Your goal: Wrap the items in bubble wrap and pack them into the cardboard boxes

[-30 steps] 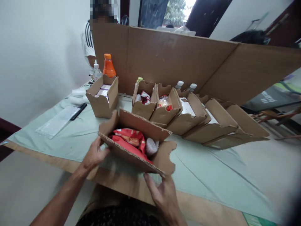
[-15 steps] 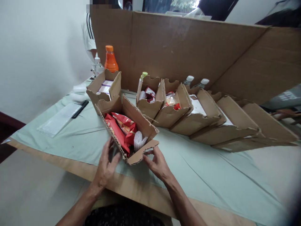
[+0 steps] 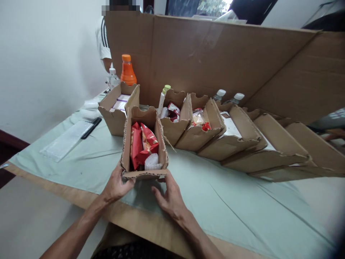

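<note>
I hold an open cardboard box (image 3: 144, 117) by its near end, its long side pointing away from me. My left hand (image 3: 116, 186) grips the near left corner and my right hand (image 3: 169, 196) grips the near right corner from below. Inside the box lie red snack packets (image 3: 140, 144) and a small clear plastic-wrapped item (image 3: 152, 162). The box hovers just above the pale green tablecloth (image 3: 229, 201), in front of a row of similar boxes.
Several open cardboard boxes (image 3: 205, 133) stand in a row to the right, some with snacks and bottles. Another box (image 3: 118, 108) stands at the left, with an orange bottle (image 3: 127, 70) behind. A tall cardboard sheet (image 3: 215, 54) walls the back; a person sits behind it.
The box has turned from lying crosswise to pointing lengthwise away from me and moved towards the row. Both hands shifted to its near end.
</note>
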### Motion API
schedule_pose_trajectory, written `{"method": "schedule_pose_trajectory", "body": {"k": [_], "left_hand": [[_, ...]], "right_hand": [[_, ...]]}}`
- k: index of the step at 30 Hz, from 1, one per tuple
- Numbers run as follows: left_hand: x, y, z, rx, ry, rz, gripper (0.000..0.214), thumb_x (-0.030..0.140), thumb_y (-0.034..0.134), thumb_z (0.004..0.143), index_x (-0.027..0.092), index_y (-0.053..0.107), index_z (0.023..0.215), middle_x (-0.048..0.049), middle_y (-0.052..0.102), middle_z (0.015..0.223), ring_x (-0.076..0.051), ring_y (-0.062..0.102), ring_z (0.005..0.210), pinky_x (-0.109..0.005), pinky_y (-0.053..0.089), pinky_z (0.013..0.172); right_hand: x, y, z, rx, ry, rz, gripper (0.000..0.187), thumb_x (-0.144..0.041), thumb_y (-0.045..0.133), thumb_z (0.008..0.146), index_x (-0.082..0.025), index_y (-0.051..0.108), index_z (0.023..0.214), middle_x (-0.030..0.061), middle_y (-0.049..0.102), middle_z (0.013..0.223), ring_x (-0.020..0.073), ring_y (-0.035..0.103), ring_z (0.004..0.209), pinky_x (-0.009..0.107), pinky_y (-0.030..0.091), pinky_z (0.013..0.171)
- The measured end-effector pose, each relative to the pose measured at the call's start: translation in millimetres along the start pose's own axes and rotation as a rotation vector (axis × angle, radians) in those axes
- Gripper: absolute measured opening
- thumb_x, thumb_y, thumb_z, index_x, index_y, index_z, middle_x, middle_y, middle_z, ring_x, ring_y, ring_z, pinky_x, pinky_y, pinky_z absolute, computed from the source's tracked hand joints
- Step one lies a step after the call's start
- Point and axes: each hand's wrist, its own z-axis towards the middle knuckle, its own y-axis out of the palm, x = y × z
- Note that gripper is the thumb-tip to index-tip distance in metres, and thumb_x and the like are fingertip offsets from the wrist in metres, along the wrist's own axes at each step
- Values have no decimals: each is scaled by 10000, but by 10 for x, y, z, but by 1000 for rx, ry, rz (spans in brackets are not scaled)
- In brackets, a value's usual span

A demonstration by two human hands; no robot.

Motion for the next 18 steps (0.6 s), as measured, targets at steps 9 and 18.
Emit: {"method": "schedule_pose_trajectory", "body": {"k": [9,18], "left_hand": [[35,-92,612,115,47,192,328,424,625,777,194,693,1000,-62,711,957,-226,685,825,-357,571,774],[2,99,1309,315,-87,330,310,445,633,783,177,759,877,-105,775,816,-295,727,828,-398,544,824]], "right_hand": [[406,255,419,85,29,125,733,-273,587,871,-213,384,1573,162,440,1599,315,481,1440,482,569,1042],[480,234,380,111,66,76,505,-184,554,884,-246,616,1382,127,561,1509,288,558,1375,508,522,1110]]}}
